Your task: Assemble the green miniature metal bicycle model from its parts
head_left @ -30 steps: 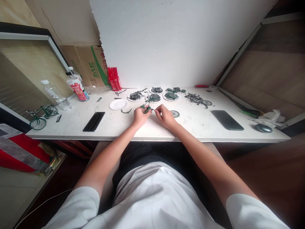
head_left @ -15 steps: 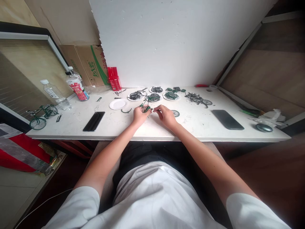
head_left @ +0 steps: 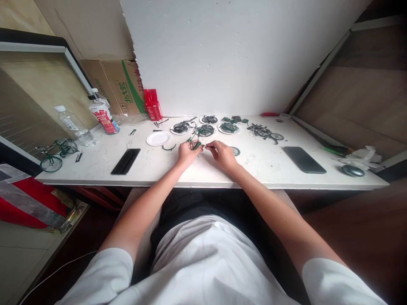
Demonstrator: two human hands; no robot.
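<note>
My left hand [head_left: 187,153] is closed around a small green model bicycle frame [head_left: 195,144], whose thin tubes stick up past the fingers. Close to it on the right, my right hand [head_left: 222,153] pinches a thin dark piece [head_left: 210,146] at the near end of the frame; the piece is too small to name. A loose spoked wheel [head_left: 235,151] lies beside my right hand, partly covered by it. On the table left of my left hand rests a curved green strip [head_left: 169,148].
Paper plates of dark model parts stand at the back, with an assortment of black parts [head_left: 265,132] right of them. A bare white plate [head_left: 159,138], phone [head_left: 126,162], dark slab [head_left: 304,159], bottles [head_left: 104,116] and a finished-looking green model bicycle [head_left: 57,154] also occupy the table.
Both hands hold nearly the same pose; the view has shifted very slightly. No thing has visibly been picked up or put down.
</note>
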